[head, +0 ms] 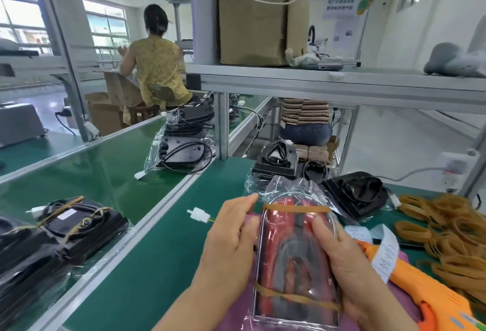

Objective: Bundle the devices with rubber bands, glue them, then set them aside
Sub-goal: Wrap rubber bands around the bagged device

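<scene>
I hold a red and black device in a clear plastic bag, standing on end over my lap. Two tan rubber bands wrap it, one near its top and one near its bottom. My left hand grips the device's left edge, fingertips at the upper band. My right hand holds the right side, thumb pressed on the front. A white connector on a yellow wire sticks out to the left. The orange glue gun lies at my right.
A heap of rubber bands lies at the right. Unbundled black devices sit behind; banded ones lie on the green conveyor at left, with more bagged devices further along. A shelf hangs overhead. Two people work beyond.
</scene>
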`<state>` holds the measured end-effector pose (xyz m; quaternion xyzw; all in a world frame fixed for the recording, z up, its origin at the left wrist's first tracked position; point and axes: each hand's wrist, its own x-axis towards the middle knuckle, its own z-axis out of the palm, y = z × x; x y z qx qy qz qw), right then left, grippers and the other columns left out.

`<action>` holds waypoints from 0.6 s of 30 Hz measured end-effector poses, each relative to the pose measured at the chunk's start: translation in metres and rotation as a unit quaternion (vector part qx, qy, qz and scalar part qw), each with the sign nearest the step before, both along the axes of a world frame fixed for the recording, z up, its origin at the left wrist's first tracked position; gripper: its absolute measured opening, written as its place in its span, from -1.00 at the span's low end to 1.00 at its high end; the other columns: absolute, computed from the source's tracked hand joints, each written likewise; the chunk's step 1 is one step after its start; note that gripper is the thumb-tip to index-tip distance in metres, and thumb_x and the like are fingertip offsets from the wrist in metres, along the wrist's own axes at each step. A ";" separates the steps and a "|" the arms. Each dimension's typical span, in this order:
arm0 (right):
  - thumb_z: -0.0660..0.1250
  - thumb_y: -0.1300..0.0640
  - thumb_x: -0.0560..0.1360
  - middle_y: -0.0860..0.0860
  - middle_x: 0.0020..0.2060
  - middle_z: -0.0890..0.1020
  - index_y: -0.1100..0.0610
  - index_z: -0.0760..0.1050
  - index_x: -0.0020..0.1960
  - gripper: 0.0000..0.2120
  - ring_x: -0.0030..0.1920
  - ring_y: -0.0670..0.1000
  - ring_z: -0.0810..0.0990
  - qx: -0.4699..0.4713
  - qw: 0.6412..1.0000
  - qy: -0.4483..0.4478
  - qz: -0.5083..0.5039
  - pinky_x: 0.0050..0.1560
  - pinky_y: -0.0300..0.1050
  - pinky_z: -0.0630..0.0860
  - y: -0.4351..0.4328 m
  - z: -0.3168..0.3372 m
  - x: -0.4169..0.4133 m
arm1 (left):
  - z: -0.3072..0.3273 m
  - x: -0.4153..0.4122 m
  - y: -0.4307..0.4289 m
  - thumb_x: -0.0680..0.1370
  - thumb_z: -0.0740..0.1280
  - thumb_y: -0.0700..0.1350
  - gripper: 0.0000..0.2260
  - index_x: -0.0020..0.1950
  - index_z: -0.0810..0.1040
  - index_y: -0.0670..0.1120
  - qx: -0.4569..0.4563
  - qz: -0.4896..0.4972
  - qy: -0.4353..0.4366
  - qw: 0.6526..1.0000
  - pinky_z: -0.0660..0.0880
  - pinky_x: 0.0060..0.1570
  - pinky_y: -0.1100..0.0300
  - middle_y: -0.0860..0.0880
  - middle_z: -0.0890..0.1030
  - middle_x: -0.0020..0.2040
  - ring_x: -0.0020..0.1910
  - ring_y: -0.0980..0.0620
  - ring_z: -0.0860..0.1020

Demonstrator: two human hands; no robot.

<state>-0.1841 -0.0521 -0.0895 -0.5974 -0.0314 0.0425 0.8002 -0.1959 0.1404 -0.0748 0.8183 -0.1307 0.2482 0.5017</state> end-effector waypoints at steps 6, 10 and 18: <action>0.53 -0.10 0.39 -0.04 0.01 0.71 -0.29 0.55 0.08 -0.70 0.00 0.00 0.71 -0.115 0.988 -0.097 -0.040 0.02 0.00 0.66 0.002 0.013 -0.011 | 0.008 -0.003 -0.004 0.57 0.31 0.01 -0.67 0.30 0.59 -0.04 0.087 -0.017 -0.094 0.992 0.28 0.28 0.46 0.12 0.51 0.26 0.31 0.19 0.44; 0.52 -0.02 0.40 -0.47 -0.05 0.58 -0.61 0.27 0.10 -0.40 -0.07 -0.30 0.63 -0.244 0.957 -0.135 -0.085 -0.12 -0.35 0.56 0.006 0.019 -0.019 | 0.009 0.008 -0.008 0.58 0.35 0.04 -0.68 0.34 0.50 0.11 0.033 -0.038 -0.017 0.999 0.23 0.19 0.58 0.21 0.46 0.27 0.30 0.34 0.38; 0.47 -0.17 0.37 -0.20 0.02 0.66 -0.32 0.45 0.15 -0.62 0.05 -0.13 0.65 -0.227 0.962 -0.143 -0.042 0.14 -0.12 0.57 -0.002 0.023 -0.023 | -0.015 0.022 -0.013 0.34 0.34 0.34 -0.52 0.26 0.43 0.41 -0.057 -0.131 0.101 0.985 0.39 0.09 0.52 0.27 0.55 0.21 0.18 0.32 0.51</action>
